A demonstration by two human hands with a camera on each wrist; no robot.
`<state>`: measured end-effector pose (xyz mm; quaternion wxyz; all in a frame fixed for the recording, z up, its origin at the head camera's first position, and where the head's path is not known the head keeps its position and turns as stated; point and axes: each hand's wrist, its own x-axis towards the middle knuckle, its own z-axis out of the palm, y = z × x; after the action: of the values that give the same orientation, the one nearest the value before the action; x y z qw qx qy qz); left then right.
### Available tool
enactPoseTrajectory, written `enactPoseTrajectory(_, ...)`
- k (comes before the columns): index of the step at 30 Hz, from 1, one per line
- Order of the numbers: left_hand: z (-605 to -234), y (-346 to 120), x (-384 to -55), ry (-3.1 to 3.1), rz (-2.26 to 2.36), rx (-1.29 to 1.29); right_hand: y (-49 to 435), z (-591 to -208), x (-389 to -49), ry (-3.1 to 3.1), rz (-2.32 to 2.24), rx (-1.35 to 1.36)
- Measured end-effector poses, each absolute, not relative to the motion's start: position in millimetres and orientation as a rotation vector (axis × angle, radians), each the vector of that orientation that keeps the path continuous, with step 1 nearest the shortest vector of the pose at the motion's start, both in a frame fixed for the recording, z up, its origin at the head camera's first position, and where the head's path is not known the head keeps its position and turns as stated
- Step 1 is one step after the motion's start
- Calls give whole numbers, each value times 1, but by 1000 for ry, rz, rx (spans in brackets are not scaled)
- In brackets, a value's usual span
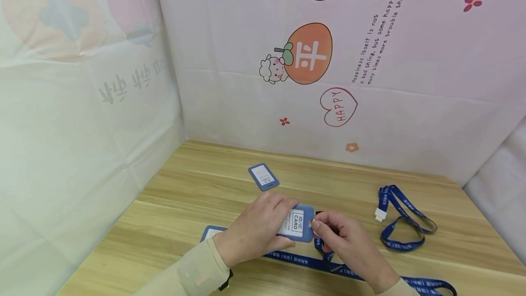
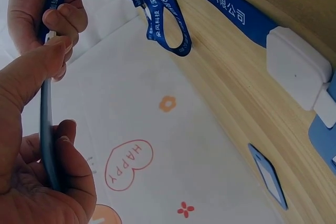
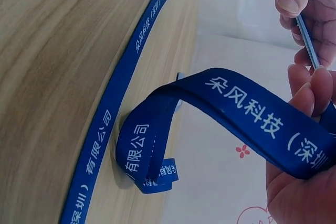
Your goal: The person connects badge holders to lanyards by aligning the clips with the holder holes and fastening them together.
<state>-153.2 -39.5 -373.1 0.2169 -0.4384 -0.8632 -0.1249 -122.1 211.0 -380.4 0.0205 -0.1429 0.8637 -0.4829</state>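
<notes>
Badge, blue-rimmed and white-faced, sits gripped in your left hand; your right hand pinches a white clip at its end.
</notes>
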Motion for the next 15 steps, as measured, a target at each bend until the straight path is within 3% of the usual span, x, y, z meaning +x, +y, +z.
enactPoseTrajectory(15, -372, -38, -153, -2344, -301, -1237, 214, -378, -122, 2688, -1464, -564)
